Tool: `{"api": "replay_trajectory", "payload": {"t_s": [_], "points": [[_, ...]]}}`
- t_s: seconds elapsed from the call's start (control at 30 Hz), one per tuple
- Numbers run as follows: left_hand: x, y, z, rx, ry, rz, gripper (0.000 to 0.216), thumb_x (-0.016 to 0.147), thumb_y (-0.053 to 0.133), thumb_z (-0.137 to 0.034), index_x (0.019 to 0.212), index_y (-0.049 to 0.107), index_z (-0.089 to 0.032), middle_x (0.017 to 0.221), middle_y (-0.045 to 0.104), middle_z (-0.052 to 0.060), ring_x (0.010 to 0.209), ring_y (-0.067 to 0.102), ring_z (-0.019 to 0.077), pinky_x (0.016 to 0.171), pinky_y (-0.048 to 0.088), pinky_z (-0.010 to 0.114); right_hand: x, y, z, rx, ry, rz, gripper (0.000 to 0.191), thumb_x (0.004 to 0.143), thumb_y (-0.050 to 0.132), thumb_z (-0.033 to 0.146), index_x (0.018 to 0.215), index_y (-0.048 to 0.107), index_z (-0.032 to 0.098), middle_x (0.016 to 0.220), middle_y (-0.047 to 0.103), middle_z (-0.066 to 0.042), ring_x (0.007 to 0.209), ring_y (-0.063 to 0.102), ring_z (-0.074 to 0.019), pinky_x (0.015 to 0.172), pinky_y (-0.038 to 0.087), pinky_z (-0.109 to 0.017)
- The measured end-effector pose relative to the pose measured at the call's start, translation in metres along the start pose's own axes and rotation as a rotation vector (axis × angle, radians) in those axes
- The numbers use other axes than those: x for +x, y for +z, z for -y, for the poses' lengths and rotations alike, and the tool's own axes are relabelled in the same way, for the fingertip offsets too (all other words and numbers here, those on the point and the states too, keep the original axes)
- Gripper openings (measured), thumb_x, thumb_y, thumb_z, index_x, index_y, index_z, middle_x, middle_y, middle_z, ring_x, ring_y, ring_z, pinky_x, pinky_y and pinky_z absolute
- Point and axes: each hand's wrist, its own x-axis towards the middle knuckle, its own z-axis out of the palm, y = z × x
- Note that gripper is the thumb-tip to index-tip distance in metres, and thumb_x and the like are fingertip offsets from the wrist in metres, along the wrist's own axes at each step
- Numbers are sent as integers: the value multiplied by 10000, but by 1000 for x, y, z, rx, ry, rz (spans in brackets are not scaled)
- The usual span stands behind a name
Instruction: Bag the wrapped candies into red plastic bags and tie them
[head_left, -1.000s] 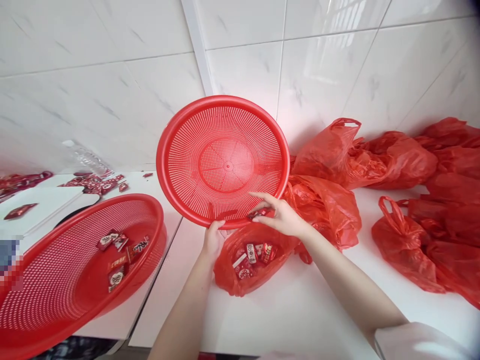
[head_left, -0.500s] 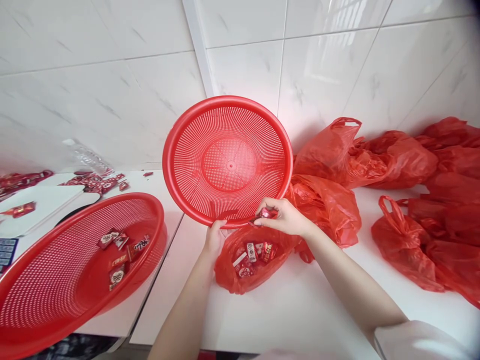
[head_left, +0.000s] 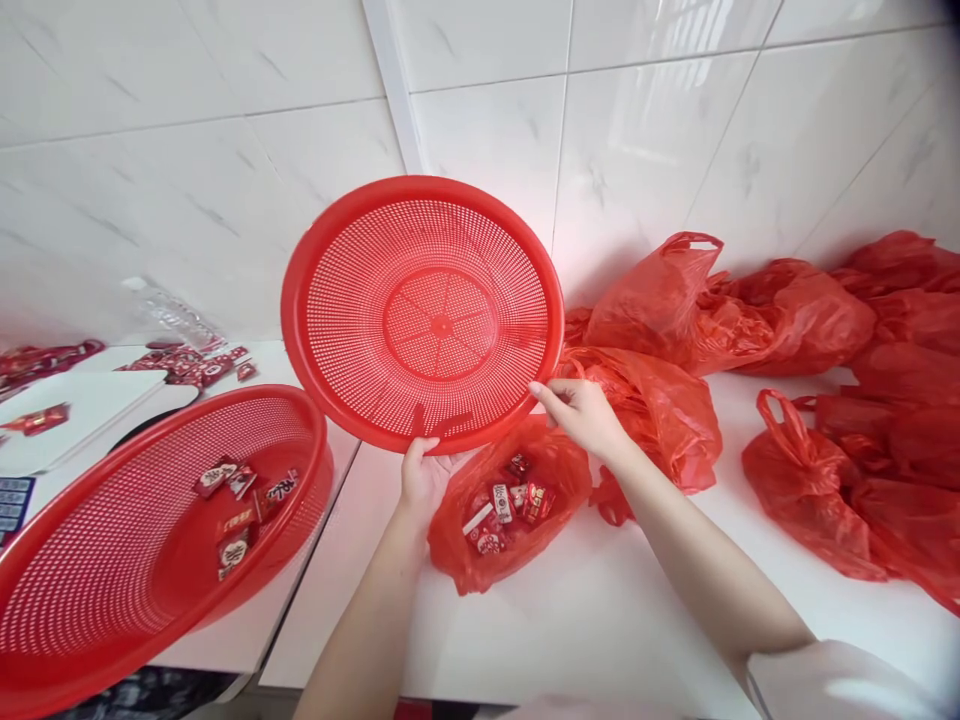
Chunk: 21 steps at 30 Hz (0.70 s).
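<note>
A round red mesh basket stands tilted up on edge above the white counter, its inside facing me. My left hand grips its bottom rim. My right hand touches the basket's lower right rim with fingers curled; whether it holds anything is unclear. Just below, an open red plastic bag holds several small red wrapped candies.
A second, larger red mesh basket with a few candy packets lies at lower left. More candies and a clear bag lie at far left. Several red plastic bags cover the counter's right side. White tiled wall behind.
The upright basket shifted left and slightly up. My right hand dropped the candy it pinched into the bag and moved to the basket's right rim.
</note>
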Motion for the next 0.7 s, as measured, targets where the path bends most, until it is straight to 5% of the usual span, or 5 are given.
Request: {"api": "replay_trajectory", "payload": {"t_s": [0.17, 0.27, 0.37, 0.47, 0.7], "points": [[-2, 3, -2, 85, 192, -28, 258, 677, 582, -247, 903, 676, -165, 925, 726, 78, 1011, 647, 296, 890, 516, 451, 6, -2, -8, 219, 166, -150, 392, 799, 621, 558, 920, 583, 187, 786, 718, -61, 609, 664, -183, 617, 546, -311], [-1, 2, -3, 86, 360, 18, 415, 657, 673, -490, 932, 643, -181, 954, 700, 99, 1048, 614, 317, 802, 538, 408, 9, -10, -4, 617, 290, -74, 309, 798, 634, 455, 876, 596, 159, 796, 731, -84, 549, 665, -168, 517, 573, -281], [6, -13, -14, -6, 603, -261, 521, 714, 558, -668, 982, 579, -221, 997, 651, 81, 964, 615, 229, 713, 518, 314, 7, -24, 6, 886, 369, -141, 257, 771, 647, 396, 840, 584, 156, 723, 724, -58, 446, 624, -131, 386, 531, -213], [14, -36, -31, -71, 672, -766, 318, 739, 631, -436, 938, 500, -224, 842, 570, 3, 654, 536, 85, 548, 402, 184, 3, -38, 17, 969, 358, -223, 260, 758, 660, 392, 832, 593, 152, 692, 715, -46, 432, 625, -125, 354, 513, -185], [12, -45, -46, -90, 765, -814, 298, 749, 625, -380, 938, 459, -220, 787, 526, -30, 550, 455, 48, 479, 297, 162, -5, -59, 21, 1006, 268, -354, 287, 811, 628, 422, 893, 581, 151, 691, 708, -61, 625, 721, -199, 345, 472, -153]]}}
